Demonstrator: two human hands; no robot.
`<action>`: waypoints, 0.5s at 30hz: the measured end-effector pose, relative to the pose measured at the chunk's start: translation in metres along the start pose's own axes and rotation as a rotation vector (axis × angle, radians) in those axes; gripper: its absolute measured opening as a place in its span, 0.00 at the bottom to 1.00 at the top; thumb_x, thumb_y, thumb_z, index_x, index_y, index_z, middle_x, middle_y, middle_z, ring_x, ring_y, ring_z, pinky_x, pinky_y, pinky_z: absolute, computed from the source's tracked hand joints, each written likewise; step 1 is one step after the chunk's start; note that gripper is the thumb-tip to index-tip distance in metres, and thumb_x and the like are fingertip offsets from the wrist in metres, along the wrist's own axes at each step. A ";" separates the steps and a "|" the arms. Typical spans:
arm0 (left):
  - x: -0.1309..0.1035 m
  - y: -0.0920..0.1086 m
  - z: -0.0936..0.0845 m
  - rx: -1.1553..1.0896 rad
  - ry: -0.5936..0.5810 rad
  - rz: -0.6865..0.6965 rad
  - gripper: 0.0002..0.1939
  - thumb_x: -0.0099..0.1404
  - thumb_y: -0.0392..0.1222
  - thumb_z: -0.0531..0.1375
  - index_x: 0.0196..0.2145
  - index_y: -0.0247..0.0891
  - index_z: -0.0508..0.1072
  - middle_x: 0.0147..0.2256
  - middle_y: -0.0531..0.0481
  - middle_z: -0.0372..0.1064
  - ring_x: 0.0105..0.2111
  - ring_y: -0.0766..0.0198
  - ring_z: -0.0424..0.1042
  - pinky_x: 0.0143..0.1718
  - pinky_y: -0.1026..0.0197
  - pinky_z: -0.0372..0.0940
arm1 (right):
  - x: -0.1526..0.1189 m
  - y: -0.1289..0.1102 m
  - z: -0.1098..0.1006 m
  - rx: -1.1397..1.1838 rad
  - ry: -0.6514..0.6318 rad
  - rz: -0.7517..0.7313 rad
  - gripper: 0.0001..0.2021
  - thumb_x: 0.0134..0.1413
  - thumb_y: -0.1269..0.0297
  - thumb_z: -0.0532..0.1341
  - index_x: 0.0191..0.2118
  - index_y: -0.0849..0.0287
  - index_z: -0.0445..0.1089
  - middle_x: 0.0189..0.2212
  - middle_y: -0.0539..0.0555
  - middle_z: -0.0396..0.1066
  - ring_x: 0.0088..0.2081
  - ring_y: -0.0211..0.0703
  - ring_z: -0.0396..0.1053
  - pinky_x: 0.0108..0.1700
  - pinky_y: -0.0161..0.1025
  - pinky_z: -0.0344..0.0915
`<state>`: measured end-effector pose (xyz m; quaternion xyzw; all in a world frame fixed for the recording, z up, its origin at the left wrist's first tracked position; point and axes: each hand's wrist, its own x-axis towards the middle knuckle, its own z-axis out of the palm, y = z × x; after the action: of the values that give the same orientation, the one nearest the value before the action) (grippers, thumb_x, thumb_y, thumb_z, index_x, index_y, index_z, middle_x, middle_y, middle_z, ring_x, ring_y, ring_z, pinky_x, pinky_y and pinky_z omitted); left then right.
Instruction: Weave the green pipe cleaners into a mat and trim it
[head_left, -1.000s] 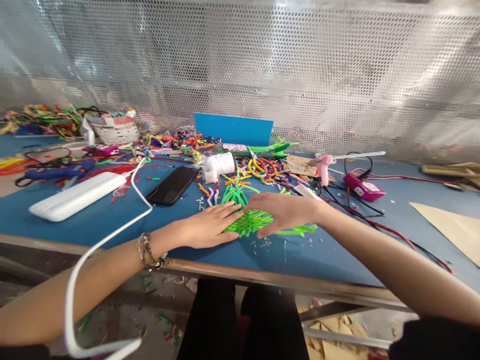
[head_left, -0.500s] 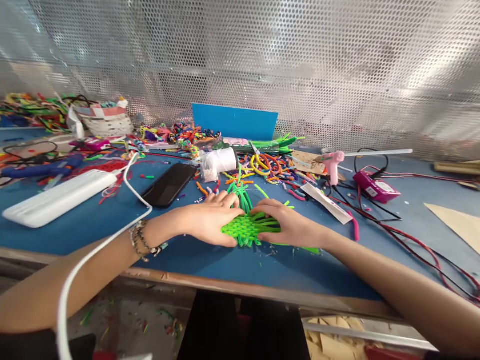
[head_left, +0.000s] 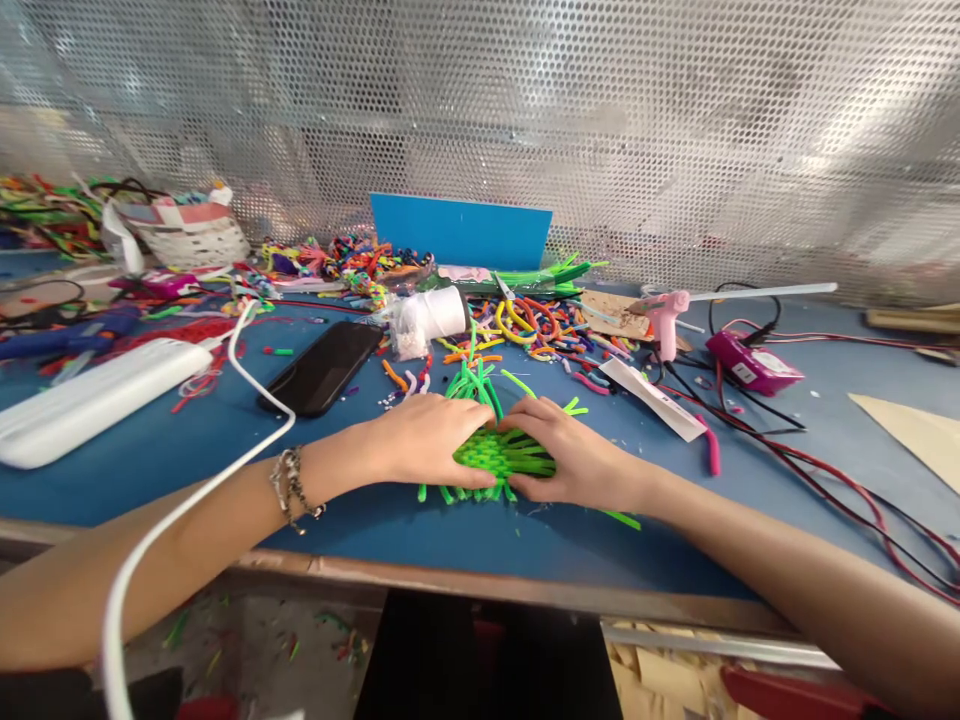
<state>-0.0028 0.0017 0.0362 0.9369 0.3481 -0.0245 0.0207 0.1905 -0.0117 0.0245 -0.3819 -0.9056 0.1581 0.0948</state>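
A woven mat of green pipe cleaners [head_left: 484,452] lies on the blue table near its front edge, with loose strand ends sticking out at the back, front and right. My left hand [head_left: 427,440] grips its left side, thumb along the front and fingers over the back. On the right, my right hand [head_left: 574,452] is closed round the loose strands, its thumb and fingertips at the edge of the weave. Part of the mat is hidden under both hands.
Behind the mat are a white thread spool [head_left: 442,312], cut pipe cleaner pieces and a black phone [head_left: 324,368]. A white power bank [head_left: 97,400] with a cable stands left. To the right are a pink glue gun [head_left: 664,322], a paper strip [head_left: 651,398] and a magenta box [head_left: 754,365] with wires.
My left hand has shifted right over the mat and covers more of its left part. The right hand stays at the loose strands. The view has turned slightly.
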 end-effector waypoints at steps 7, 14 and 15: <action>0.001 -0.001 0.008 0.016 0.020 0.008 0.24 0.59 0.62 0.52 0.37 0.35 0.64 0.34 0.47 0.70 0.32 0.55 0.72 0.27 0.61 0.60 | 0.000 0.003 0.002 -0.020 0.017 -0.056 0.19 0.46 0.64 0.60 0.46 0.66 0.65 0.41 0.61 0.65 0.44 0.49 0.64 0.47 0.45 0.64; -0.001 0.000 0.011 -0.009 0.025 0.002 0.23 0.61 0.58 0.52 0.42 0.35 0.64 0.37 0.45 0.70 0.35 0.52 0.72 0.30 0.58 0.63 | 0.000 0.000 -0.020 -0.043 -0.107 -0.078 0.21 0.50 0.58 0.60 0.48 0.63 0.65 0.43 0.60 0.66 0.42 0.47 0.67 0.44 0.43 0.65; -0.001 0.000 0.012 -0.014 0.032 0.001 0.22 0.61 0.57 0.53 0.43 0.35 0.64 0.38 0.44 0.70 0.36 0.52 0.72 0.31 0.57 0.63 | 0.003 0.000 -0.030 -0.036 -0.112 -0.100 0.20 0.51 0.57 0.58 0.47 0.63 0.66 0.43 0.60 0.66 0.41 0.45 0.68 0.43 0.42 0.65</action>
<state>-0.0041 0.0000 0.0245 0.9372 0.3480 -0.0071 0.0216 0.1972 -0.0031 0.0521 -0.3283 -0.9302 0.1577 0.0448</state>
